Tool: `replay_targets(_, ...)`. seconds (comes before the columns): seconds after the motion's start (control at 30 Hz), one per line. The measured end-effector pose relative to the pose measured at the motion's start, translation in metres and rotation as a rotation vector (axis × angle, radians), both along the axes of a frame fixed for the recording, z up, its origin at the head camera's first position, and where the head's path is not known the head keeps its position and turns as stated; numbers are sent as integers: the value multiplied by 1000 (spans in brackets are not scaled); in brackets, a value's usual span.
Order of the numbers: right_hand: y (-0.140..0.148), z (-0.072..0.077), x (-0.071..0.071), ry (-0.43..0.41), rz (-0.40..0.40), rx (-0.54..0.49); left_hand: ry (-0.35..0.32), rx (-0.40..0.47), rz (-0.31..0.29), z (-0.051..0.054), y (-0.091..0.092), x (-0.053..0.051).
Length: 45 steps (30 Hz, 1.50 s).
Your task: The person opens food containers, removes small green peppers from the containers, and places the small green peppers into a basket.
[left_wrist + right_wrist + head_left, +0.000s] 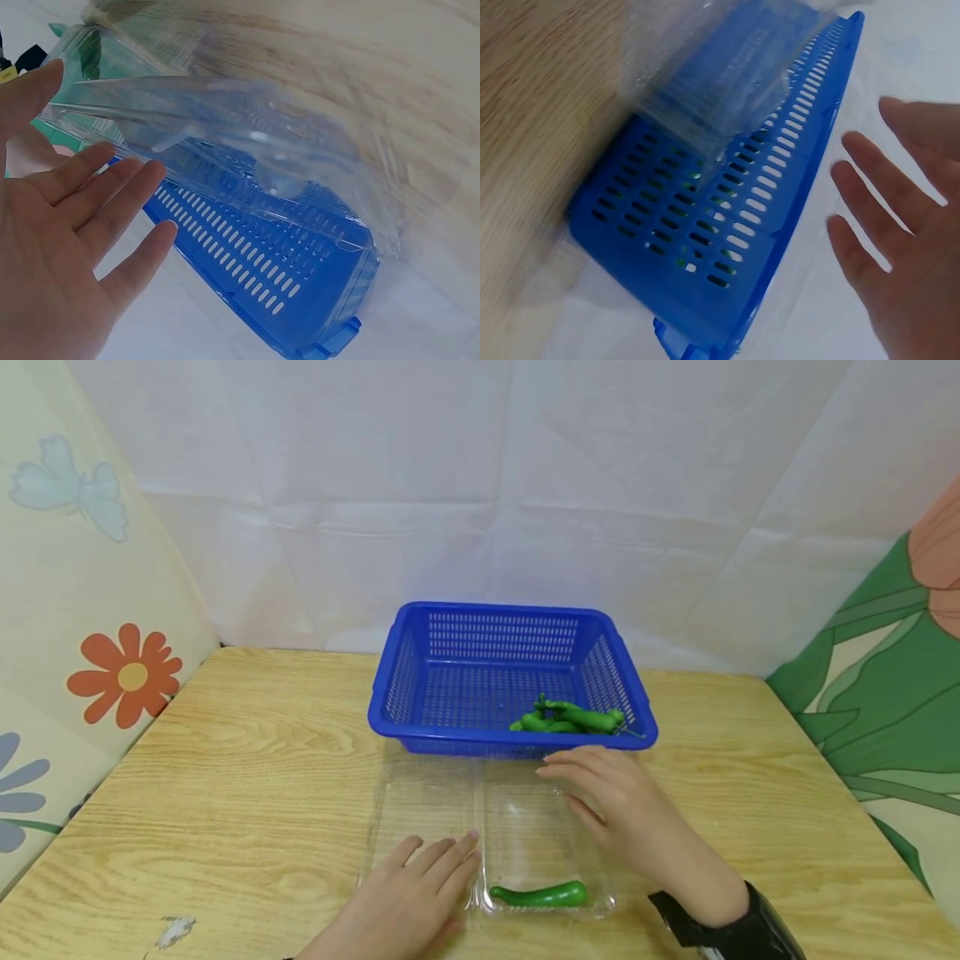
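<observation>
A clear plastic clamshell box [525, 827] lies unfolded on the table, its two halves side by side. One green pepper [540, 894] rests across the near end of the right half. My left hand [416, 893] is over the left half, fingertips near the middle fold; in the left wrist view its fingers [105, 202] are spread and hold nothing. Above the far right part of the box hovers my right hand [611, 793], its fingers [874, 184] apart and gripping nothing in the right wrist view. Whether either hand touches the plastic I cannot tell.
Just behind the box stands a blue slotted basket [393, 693], with several green peppers [581, 718] heaped in its near right corner. A white cloth [450, 485] hangs behind the wooden table [262, 793]. Patterned panels [45, 568] flank both sides.
</observation>
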State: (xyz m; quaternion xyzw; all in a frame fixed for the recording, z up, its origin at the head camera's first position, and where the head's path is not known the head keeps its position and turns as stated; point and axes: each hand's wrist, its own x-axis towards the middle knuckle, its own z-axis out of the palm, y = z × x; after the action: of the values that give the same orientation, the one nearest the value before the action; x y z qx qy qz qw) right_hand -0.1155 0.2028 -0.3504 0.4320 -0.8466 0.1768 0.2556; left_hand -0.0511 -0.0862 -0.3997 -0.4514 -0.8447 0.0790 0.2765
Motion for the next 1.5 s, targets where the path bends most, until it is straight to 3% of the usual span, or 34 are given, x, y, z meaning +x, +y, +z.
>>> replay_targets(0.33,-7,9,18,-317,-57,196,2,1,-5,-2,-1,-1)
replay_targets(0.6,-8,10,26,-513,-69,263,-7,-12,3,-1,-1,0)
replay_targets(0.7,-10,8,28,-542,-60,278,-8,-19,6,0,0,0)
replay_targets(0.93,-19,-2,34,-516,-25,322,2,-28,10,1,0,0)
replay_targets(1.17,-23,-7,37,-618,-62,378,-28,-29,14,2,1,0)
replay_targets(1.5,-26,-15,36,-573,-49,395,-45,-33,8,3,1,0)
